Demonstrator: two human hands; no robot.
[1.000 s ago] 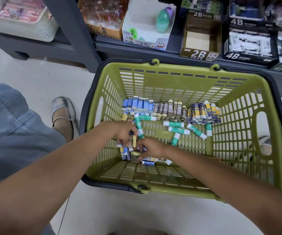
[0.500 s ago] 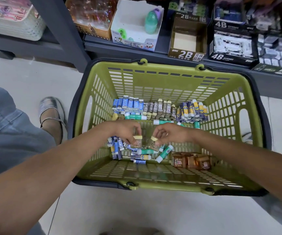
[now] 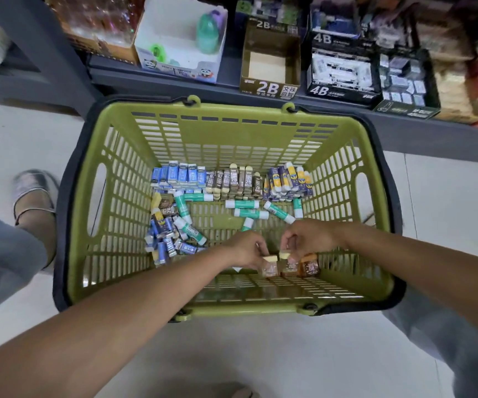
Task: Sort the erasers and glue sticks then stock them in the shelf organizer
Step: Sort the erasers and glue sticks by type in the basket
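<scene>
Both forearms reach down into the green basket [image 3: 232,139] from its near edge, hands side by side close to the near wall. The left hand [image 3: 246,249] is turned palm down, its fingers curled and pinching a brown-sleeved eraser [image 3: 269,267] by its pale top end. The right hand [image 3: 308,239] arches over from the right, its fingertips pinching the pale top of a second brown eraser [image 3: 289,267] just beside the first. A third, orange-brown eraser [image 3: 309,265] stands touching that one on its right, free of either grip. All three form a short row on the basket floor by the near wall, right of the middle.

Along the far wall of the basket stands a sorted row: blue erasers [image 3: 180,175] at the left, brown 2B erasers [image 3: 235,180] in the middle, dark blue and yellow erasers [image 3: 288,179] at the right. Green-and-white glue sticks [image 3: 246,209] lie loose on the floor in front of that row. A mixed heap of erasers [image 3: 166,234] lies toward the left wall.

Beyond the basket, on the shelf [image 3: 260,90], an open 2B box [image 3: 269,70] stands beside a 4B box [image 3: 342,76].
</scene>
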